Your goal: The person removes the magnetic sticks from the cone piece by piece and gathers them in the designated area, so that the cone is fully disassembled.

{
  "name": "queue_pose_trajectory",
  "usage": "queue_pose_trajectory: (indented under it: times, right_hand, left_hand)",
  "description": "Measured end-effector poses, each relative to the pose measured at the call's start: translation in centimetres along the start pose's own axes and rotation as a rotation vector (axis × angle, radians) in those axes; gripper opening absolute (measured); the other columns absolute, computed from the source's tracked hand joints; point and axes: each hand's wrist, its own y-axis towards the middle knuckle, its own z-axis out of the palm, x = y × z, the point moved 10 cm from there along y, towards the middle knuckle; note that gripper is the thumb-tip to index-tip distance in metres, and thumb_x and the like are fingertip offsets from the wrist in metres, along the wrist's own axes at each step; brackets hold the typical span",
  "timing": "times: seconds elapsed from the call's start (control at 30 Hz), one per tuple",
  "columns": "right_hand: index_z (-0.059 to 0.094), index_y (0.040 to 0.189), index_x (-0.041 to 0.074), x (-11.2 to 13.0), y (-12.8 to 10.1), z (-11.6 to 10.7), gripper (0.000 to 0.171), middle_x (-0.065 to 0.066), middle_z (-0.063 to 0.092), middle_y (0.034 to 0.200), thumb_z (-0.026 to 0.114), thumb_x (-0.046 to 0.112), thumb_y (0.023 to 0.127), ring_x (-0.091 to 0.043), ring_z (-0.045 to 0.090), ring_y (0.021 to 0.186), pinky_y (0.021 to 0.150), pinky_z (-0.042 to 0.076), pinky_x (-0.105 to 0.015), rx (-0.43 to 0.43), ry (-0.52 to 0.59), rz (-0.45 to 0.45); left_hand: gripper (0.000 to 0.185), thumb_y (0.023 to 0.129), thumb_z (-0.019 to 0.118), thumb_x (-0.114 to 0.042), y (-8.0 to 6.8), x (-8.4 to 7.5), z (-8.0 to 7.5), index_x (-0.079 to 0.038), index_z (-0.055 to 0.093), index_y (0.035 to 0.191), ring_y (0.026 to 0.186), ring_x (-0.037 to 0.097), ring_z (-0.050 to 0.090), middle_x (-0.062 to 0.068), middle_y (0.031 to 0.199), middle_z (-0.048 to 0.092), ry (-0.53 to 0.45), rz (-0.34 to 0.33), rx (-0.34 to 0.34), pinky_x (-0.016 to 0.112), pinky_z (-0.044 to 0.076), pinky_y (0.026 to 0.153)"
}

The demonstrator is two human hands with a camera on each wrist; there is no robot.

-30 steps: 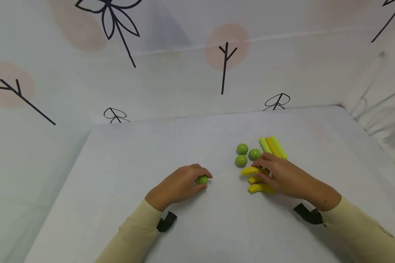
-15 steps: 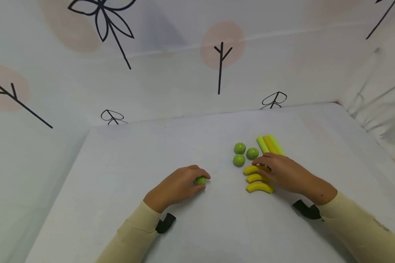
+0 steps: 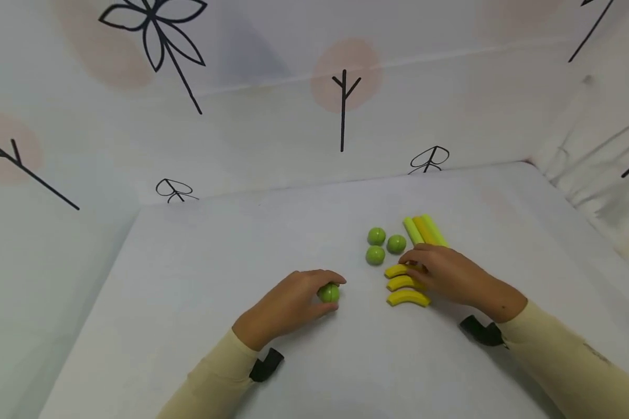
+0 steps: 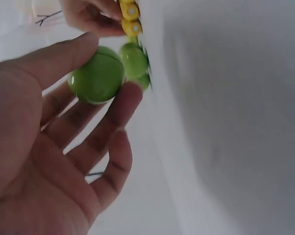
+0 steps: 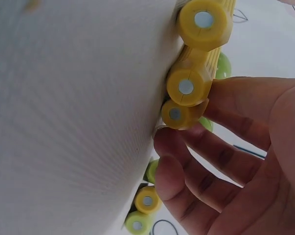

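Note:
In the head view my left hand holds a round green toy fruit with a seam. The left wrist view shows this green fruit between thumb and fingertips, apart from the table. On the right, my right hand pinches the far end-row toy banana, still on the table in line with two others. A middle banana and a near banana lie just in front of it. In the right wrist view the thumb and fingers flank the far banana; pale discs mark the bananas' ends.
Beyond the bananas sit three more green fruits in a cluster. Right of them lie yellow and yellow-green sticks side by side, partly behind my right hand. A white cloth covers the table, and patterned fabric walls enclose it.
The far banana has been straightened into line with the other two by my right hand. My left hand has shifted slightly right with its green fruit, its fingers spread wider. The head view has drifted.

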Motion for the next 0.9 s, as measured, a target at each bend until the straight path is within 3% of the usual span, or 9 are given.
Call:
queue_pose_trajectory:
  times: [0.13, 0.23, 0.43, 0.57, 0.9]
  right_hand:
    - [0.073, 0.109, 0.008, 0.1, 0.2, 0.1, 0.017, -0.004, 0.07, 0.106, 0.069, 0.013, 0.094, -0.01, 0.061, 0.084, 0.073, 0.056, -0.029, 0.014, 0.003, 0.0]
    - [0.073, 0.11, 0.008, 0.0, 0.3, 0.2, 0.017, -0.005, 0.07, 0.107, 0.069, 0.014, 0.094, -0.011, 0.062, 0.087, 0.076, 0.057, -0.032, 0.028, 0.001, 0.007]
    - [0.073, 0.111, 0.008, -0.1, 0.2, 0.1, 0.018, -0.006, 0.069, 0.109, 0.068, 0.015, 0.095, -0.013, 0.062, 0.088, 0.08, 0.058, -0.036, 0.039, 0.009, 0.017]
    - [0.073, 0.112, 0.008, -0.1, 0.2, 0.1, 0.019, -0.005, 0.069, 0.109, 0.067, 0.015, 0.096, -0.013, 0.061, 0.088, 0.079, 0.057, -0.035, 0.042, 0.008, 0.012]
    - [0.073, 0.11, 0.008, 0.0, -0.1, 0.1, 0.017, -0.003, 0.067, 0.104, 0.066, 0.014, 0.096, -0.009, 0.059, 0.084, 0.073, 0.054, -0.029, 0.035, 0.012, -0.021]
  left_hand:
    - [0.04, 0.09, 0.076, -0.028, 0.3, -2.0, 0.5, -0.018, 0.066, 0.127, 0.106, 0.004, 0.065, -0.009, 0.12, 0.071, 0.033, 0.021, -0.034, 0.03, 0.051, 0.097]
    - [0.037, 0.09, 0.077, -0.029, 1.0, -4.1, 1.4, -0.018, 0.067, 0.124, 0.107, 0.005, 0.065, -0.007, 0.12, 0.071, 0.059, 0.074, -0.036, 0.028, 0.051, 0.097]
    - [0.033, 0.089, 0.078, -0.029, 2.2, -7.2, 2.6, -0.019, 0.07, 0.119, 0.094, 0.003, 0.061, -0.004, 0.114, 0.064, 0.109, 0.171, -0.057, 0.014, 0.049, 0.085]
    - [0.034, 0.088, 0.079, -0.028, 3.0, -7.2, 2.6, -0.019, 0.07, 0.119, 0.09, 0.003, 0.06, -0.002, 0.113, 0.063, 0.138, 0.157, -0.083, 0.011, 0.048, 0.08]
    - [0.032, 0.089, 0.077, -0.023, 5.1, -5.5, 2.4, -0.016, 0.07, 0.12, 0.092, 0.008, 0.063, 0.001, 0.114, 0.065, 0.166, 0.035, -0.066, 0.015, 0.051, 0.08]
